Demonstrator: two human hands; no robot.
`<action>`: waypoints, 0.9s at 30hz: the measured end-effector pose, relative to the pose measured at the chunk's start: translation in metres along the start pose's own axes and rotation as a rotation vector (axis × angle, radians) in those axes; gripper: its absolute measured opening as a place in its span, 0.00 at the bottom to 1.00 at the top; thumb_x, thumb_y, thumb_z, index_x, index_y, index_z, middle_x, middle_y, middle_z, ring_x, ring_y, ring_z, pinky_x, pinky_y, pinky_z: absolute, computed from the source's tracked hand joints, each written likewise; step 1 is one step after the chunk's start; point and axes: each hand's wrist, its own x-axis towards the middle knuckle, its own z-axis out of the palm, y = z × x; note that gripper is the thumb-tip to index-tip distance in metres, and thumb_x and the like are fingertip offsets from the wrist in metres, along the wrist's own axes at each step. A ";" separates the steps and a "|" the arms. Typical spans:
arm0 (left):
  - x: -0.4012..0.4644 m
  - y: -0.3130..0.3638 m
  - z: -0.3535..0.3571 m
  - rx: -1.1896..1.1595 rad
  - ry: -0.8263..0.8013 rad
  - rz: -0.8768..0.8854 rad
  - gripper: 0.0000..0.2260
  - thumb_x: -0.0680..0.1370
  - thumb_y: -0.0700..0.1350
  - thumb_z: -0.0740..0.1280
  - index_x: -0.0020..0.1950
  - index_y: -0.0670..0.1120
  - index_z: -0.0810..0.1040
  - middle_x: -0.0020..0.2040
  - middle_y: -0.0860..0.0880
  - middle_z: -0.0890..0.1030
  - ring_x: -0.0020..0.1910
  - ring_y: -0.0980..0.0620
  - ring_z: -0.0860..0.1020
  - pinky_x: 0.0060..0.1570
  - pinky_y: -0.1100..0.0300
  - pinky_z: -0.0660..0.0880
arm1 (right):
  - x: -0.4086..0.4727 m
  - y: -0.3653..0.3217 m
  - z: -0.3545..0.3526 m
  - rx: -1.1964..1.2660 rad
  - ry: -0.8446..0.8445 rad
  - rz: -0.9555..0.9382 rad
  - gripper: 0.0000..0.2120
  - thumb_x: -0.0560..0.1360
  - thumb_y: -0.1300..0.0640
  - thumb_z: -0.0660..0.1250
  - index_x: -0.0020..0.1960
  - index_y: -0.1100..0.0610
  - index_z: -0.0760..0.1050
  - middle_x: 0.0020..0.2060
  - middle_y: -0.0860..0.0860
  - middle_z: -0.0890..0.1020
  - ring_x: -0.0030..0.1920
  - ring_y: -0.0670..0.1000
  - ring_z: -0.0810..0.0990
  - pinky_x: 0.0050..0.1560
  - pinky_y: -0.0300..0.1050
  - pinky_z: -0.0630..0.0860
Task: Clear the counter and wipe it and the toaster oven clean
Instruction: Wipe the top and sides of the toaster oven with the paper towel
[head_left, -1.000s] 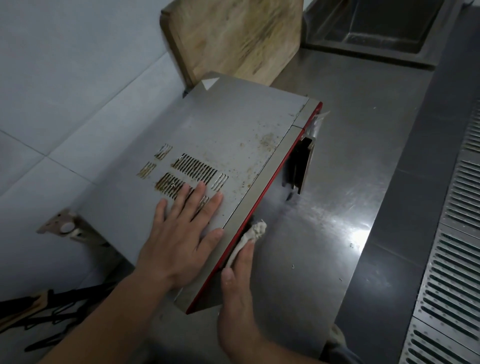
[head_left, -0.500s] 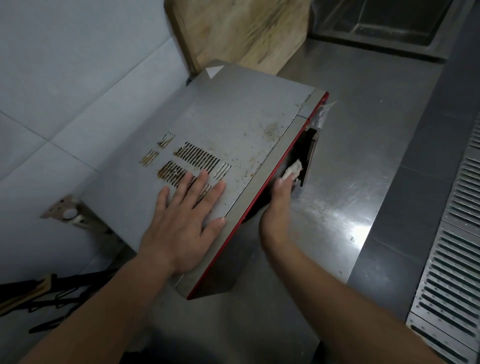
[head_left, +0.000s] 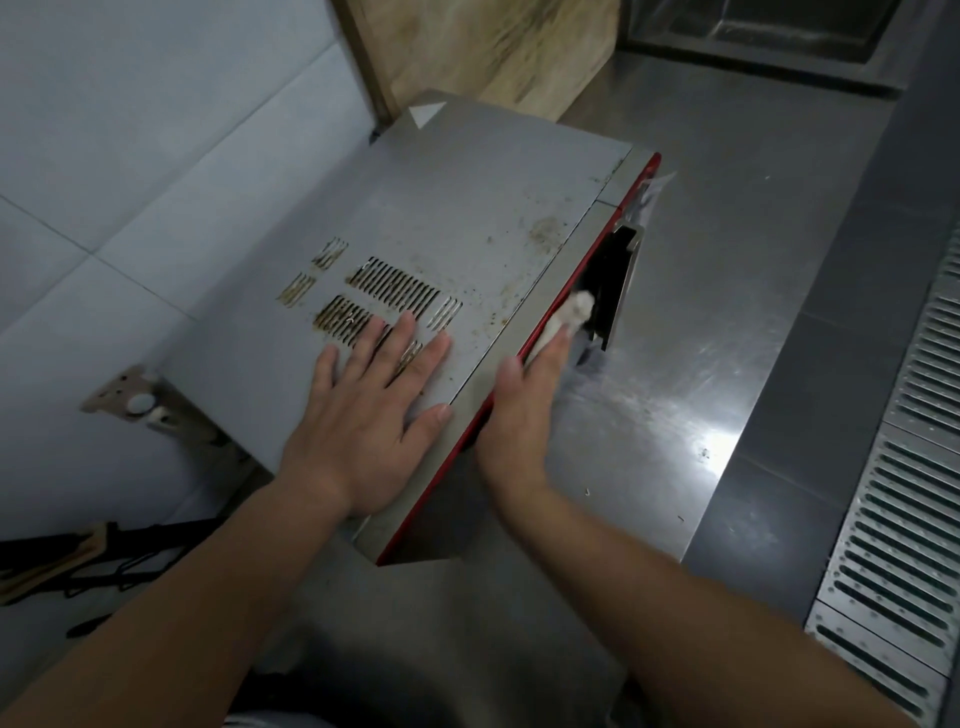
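Left hand (head_left: 366, 421) flat, fingers spread, pressing on toaster oven (head_left: 467, 218) top. Right hand (head_left: 524, 415) presses white cloth (head_left: 569, 317) against red front edge. Steel tabletop (head_left: 727, 312) smeared.

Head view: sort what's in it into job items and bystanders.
Part of the job:
- toaster oven, top stained
- white cloth, pressed to the oven's front
- right hand, holding the cloth
- left hand, flat on the oven top
- steel counter

Just lying about:
- wooden cutting board against the wall
- sink
- floor grate
- wall socket
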 end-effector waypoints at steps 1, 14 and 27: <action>0.000 0.000 0.000 0.001 -0.001 0.001 0.29 0.78 0.68 0.36 0.78 0.65 0.33 0.81 0.57 0.34 0.78 0.55 0.31 0.78 0.42 0.39 | 0.015 -0.001 -0.001 -0.018 0.025 0.009 0.36 0.80 0.39 0.50 0.81 0.52 0.39 0.81 0.45 0.44 0.79 0.40 0.43 0.80 0.51 0.48; 0.000 -0.002 0.002 -0.008 0.016 0.010 0.29 0.78 0.67 0.37 0.78 0.65 0.34 0.81 0.56 0.36 0.79 0.54 0.33 0.78 0.41 0.40 | -0.185 0.036 0.010 0.058 -0.322 -0.136 0.39 0.80 0.40 0.58 0.80 0.47 0.37 0.80 0.57 0.41 0.80 0.57 0.42 0.77 0.64 0.48; 0.001 -0.002 0.002 -0.022 0.019 0.020 0.31 0.78 0.67 0.37 0.80 0.63 0.39 0.82 0.55 0.38 0.80 0.53 0.36 0.78 0.41 0.40 | 0.029 0.039 -0.008 0.064 0.072 0.057 0.34 0.82 0.38 0.50 0.82 0.53 0.46 0.81 0.47 0.50 0.79 0.41 0.49 0.79 0.51 0.50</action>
